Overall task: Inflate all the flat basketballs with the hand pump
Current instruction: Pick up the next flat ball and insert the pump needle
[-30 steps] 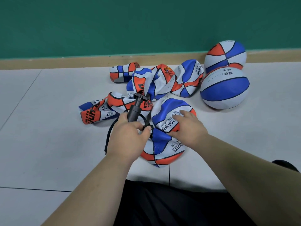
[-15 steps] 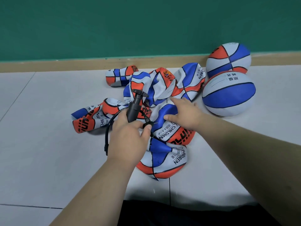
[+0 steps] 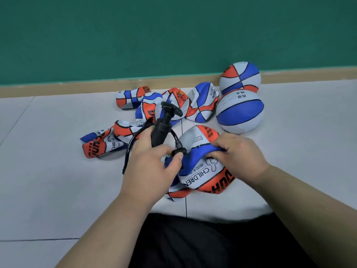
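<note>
"What were the hands up to?"

"The left hand (image 3: 148,165) was wrapped round the lower end of the black hand pump (image 3: 160,130), thumb against the fitting of its hose (image 3: 174,134). The pump was tilted, its T-handle pointing up and away from the person. Just right of the pump, the right hand (image 3: 239,157) pinched a fold of a flat basketball (image 3: 201,171), which lay on the pale floor (image 3: 58,180) touching the left hand."

"And round about?"

"Beyond the pump lay a crumpled heap of flat basketballs (image 3: 202,105), with another flat one (image 3: 100,144) to its left. Right of the pump and farther off, two inflated basketballs (image 3: 239,113) sat touching, the far one against the wooden skirting (image 3: 77,87)."
</note>
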